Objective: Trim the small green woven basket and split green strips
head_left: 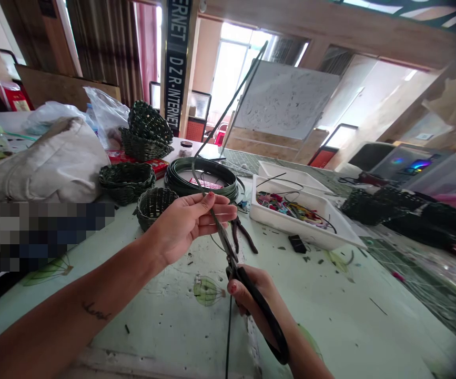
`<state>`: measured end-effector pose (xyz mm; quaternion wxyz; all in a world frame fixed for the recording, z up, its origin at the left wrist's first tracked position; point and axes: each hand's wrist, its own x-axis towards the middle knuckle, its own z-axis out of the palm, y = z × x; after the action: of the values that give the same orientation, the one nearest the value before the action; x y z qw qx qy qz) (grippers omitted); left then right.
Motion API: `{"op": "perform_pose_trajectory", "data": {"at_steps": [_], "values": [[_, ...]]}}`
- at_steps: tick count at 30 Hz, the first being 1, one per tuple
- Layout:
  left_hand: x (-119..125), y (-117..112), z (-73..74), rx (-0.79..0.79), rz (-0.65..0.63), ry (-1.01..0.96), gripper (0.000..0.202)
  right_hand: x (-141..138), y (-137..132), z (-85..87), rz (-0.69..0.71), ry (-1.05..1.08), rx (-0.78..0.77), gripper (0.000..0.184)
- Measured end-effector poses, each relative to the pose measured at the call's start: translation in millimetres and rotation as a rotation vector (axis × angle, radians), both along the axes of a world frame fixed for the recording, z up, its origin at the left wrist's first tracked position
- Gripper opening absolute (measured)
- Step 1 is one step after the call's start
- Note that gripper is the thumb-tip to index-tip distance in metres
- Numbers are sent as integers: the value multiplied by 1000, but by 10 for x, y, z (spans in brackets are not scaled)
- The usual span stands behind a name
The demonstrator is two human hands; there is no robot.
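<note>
L hand [190, 221]: strip [231, 102]; R hand [251, 297]: scissors [225, 241]

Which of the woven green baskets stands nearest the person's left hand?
The small upright basket just beside the left hand; the wider basket sits further left, and the stacked baskets lie tipped behind.

One green strip [228, 105] is pinched in the left hand [190, 221], and one pair of scissors [231, 258] is gripped in the right hand [251, 295]. Four woven baskets [127, 181] sit beyond and left of the left hand, with one coil [202, 176] just beyond it. One pair of pliers [243, 234] and two white trays [310, 231] lie to its right.
</note>
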<state>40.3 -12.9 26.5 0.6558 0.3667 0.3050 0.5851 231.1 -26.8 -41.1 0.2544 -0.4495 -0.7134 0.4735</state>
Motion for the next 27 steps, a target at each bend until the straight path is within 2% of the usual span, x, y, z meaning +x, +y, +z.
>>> {"op": "perform_pose_trajectory", "data": {"at_steps": [13, 21, 27], "values": [[-6, 25, -6, -14, 7, 28, 20, -40, -13, -80, -88, -16, -1, 64], [-17, 34, -15, -45, 30, 24, 20, -63, 1, -158, -85, -15, 30, 63], [-8, 18, 14, -40, 25, 37, 20, -67, -2, -138, -75, 21, 12, 61]]}}
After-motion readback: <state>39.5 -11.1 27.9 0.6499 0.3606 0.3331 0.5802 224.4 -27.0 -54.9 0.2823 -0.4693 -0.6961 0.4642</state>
